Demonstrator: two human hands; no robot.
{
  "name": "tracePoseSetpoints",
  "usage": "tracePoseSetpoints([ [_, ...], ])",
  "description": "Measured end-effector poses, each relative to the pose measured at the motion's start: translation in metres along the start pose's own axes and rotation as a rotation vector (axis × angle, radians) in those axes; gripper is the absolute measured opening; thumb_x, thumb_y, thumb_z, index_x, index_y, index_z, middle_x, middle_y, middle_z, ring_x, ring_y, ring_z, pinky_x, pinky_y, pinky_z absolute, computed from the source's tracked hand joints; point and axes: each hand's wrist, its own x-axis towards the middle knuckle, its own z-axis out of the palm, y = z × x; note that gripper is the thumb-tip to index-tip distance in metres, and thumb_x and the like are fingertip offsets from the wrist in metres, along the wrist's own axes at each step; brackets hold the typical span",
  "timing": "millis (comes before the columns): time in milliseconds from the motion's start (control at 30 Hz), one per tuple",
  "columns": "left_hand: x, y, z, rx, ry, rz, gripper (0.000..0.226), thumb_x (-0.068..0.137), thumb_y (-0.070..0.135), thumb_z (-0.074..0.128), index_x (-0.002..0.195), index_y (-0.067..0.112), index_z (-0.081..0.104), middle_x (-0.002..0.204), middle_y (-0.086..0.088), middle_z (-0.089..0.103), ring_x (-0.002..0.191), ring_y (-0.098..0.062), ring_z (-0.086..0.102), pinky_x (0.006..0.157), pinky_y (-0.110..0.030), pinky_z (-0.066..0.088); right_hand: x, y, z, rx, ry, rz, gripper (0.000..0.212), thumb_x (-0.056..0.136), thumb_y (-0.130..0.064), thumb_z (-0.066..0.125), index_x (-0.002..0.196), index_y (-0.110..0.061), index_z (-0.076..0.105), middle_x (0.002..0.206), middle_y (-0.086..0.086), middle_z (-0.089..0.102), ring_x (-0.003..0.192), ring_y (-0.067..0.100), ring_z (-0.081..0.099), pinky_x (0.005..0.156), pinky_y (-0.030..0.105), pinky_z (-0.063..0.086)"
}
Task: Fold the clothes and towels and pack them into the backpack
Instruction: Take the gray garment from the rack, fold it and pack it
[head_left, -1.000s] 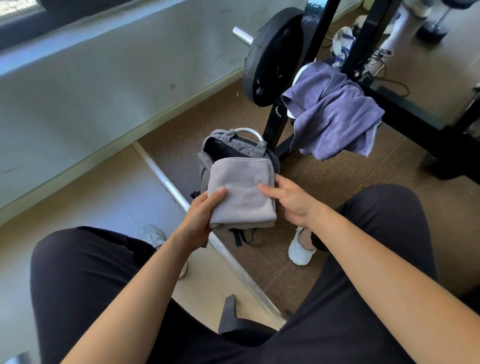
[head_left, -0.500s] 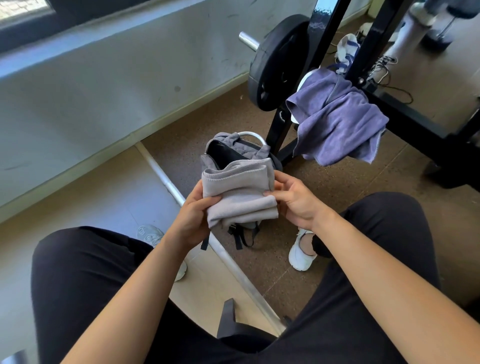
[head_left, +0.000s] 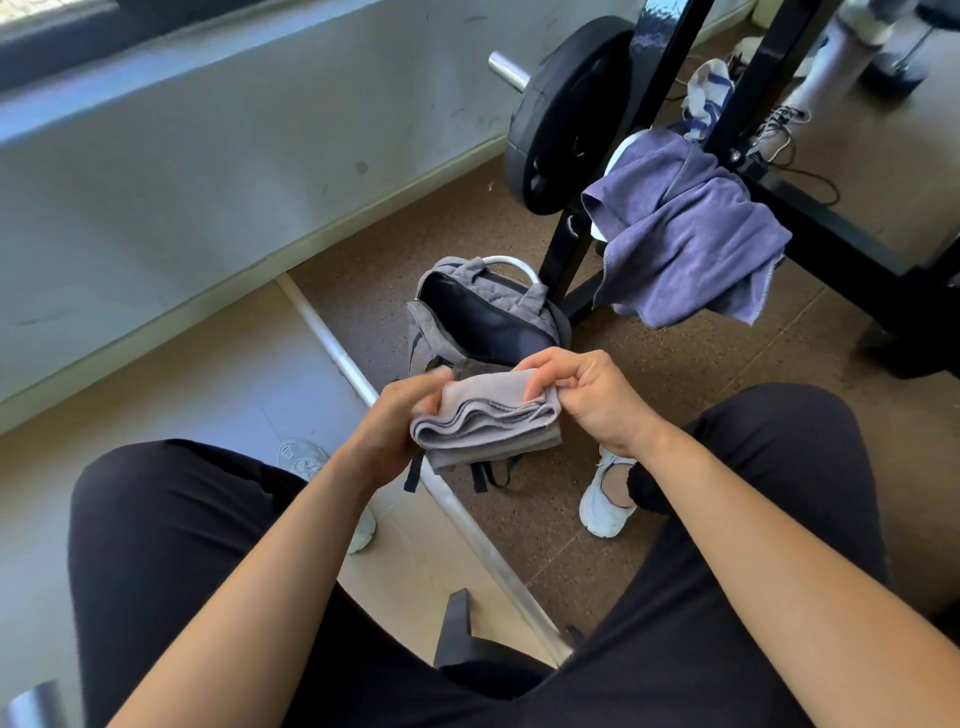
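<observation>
A folded grey towel (head_left: 485, 421) hangs between my hands, doubled into a thick bundle with its layered edges facing me. My left hand (head_left: 392, 423) grips its left end, somewhat blurred. My right hand (head_left: 582, 395) pinches its upper right corner with curled fingers. Just beyond the towel, a grey backpack (head_left: 457, 291) stands on the floor with its top unzipped and its dark inside showing. A purple towel (head_left: 691, 244) lies crumpled over the black frame at the right, apart from both hands.
A black weight plate (head_left: 556, 119) on a steel bar and a black rack frame (head_left: 821, 228) stand behind the backpack. A metal rail (head_left: 467, 525) crosses the floor between my knees. White cloth and shoes (head_left: 711, 93) lie at the back right.
The grey towel was folded down once more into a smaller bundle. Both hands dropped lower and nearer, which uncovered the backpack's open mouth.
</observation>
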Motion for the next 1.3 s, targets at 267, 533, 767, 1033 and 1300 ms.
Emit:
tracePoseSetpoints([
  [267,0.004,-0.002,0.0,0.246,0.045,0.157,0.055,0.057,0.023,0.094,0.055,0.017,0.039,0.096,-0.014,0.074,0.087,-0.02,0.071,0.072,-0.027,0.054,0.001,0.006,0.001,-0.274,0.057,-0.064,0.037,0.081,0.015,0.052,0.069,-0.011,0.076,0.11,0.005,0.068,0.106,0.013,0.064,0.092,0.025,0.05],
  [533,0.012,-0.008,-0.001,0.607,0.103,0.399,0.053,0.062,0.011,0.093,0.064,0.022,0.041,0.099,-0.009,0.066,0.09,-0.013,0.063,0.077,-0.036,0.05,0.004,0.02,0.0,-0.181,-0.013,0.234,0.049,0.072,-0.031,0.089,0.099,-0.014,0.052,0.119,0.004,0.064,0.109,0.015,0.063,0.09,0.029,0.052],
  [767,0.024,-0.004,0.002,0.914,-0.037,0.505,0.05,0.064,0.017,0.094,0.082,0.023,0.048,0.107,0.004,0.06,0.1,-0.011,0.058,0.082,-0.035,0.051,0.011,0.026,-0.006,-0.298,-0.218,0.266,0.038,0.075,-0.019,0.089,0.108,-0.016,0.071,0.101,0.005,0.073,0.09,0.007,0.068,0.075,0.021,0.054],
  [1033,0.062,0.013,-0.026,1.25,-0.249,0.335,0.099,0.08,0.074,0.064,0.159,0.033,0.021,0.144,0.007,0.044,0.122,-0.007,0.047,0.104,-0.027,0.042,0.022,0.033,-0.026,-0.507,-0.055,0.256,0.034,0.074,-0.024,0.086,0.104,-0.028,0.07,0.098,-0.007,0.07,0.096,0.012,0.065,0.08,0.034,0.053],
  [1300,0.13,0.002,-0.057,1.76,-0.164,0.218,0.064,0.098,0.037,0.053,0.158,0.025,0.034,0.155,0.0,0.047,0.153,-0.025,0.026,0.118,-0.047,0.029,0.035,0.026,-0.055,-0.522,0.389,0.289,0.03,0.084,-0.028,0.079,0.108,-0.025,0.062,0.103,-0.005,0.066,0.099,0.011,0.062,0.075,0.026,0.053],
])
